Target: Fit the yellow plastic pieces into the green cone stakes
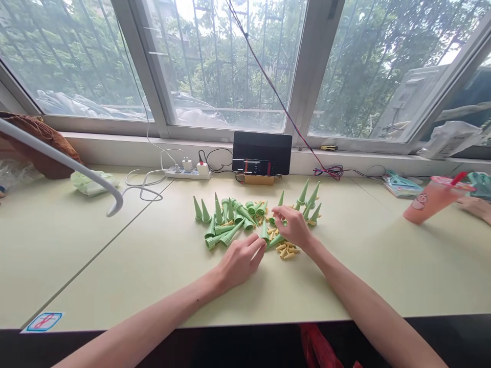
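Note:
My left hand [242,258] is curled low over the table, its thumb and fingertips closed at the base of an upright green plastic cone [264,231]. Above and to the right, my right hand [293,224] has its thumb and index finger bent together in a pinch; whatever is between them is too small to make out. To the left lies a heap of hollow green cones [230,232], some standing, others on their sides. Small yellow pointed pegs [287,250] are scattered beneath and beside my right hand. More green cones [312,197] stand behind that hand.
A dark tablet [262,148] leans at the window with a phone before it. A power strip [187,174] with cables sits to its left. At right are a pink drink cup [431,202] and another person's hand [475,207]. A white curved rod [76,163] crosses the left side.

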`<action>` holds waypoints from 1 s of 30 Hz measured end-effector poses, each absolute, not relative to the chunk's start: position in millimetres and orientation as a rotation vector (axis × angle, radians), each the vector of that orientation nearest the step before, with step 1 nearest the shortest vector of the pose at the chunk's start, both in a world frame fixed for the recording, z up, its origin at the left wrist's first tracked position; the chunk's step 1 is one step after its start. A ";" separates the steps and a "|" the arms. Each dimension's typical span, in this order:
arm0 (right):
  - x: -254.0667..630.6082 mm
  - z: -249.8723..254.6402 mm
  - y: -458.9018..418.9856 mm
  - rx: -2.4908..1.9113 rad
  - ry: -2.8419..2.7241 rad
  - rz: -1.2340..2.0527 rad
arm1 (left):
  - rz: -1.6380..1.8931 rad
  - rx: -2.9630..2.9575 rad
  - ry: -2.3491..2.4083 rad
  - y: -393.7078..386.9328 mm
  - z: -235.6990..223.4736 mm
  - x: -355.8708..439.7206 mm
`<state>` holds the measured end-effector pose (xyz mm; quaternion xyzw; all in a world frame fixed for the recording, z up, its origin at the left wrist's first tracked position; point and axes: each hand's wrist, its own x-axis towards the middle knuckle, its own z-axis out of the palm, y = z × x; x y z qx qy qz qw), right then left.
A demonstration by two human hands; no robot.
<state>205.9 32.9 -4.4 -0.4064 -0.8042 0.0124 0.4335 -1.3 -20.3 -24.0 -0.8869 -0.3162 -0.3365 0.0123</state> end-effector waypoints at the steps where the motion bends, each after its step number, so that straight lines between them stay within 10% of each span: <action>1: 204.7 -6.3 33.9 -1.006 -2.007 0.035 | -0.989 -2.718 -0.902 -21.6 -24.7 -2.0; 30: 208.0 -12.8 32.2 -1.021 -2.036 0.170 | -1.404 -2.871 -1.176 0.7 -14.7 11.0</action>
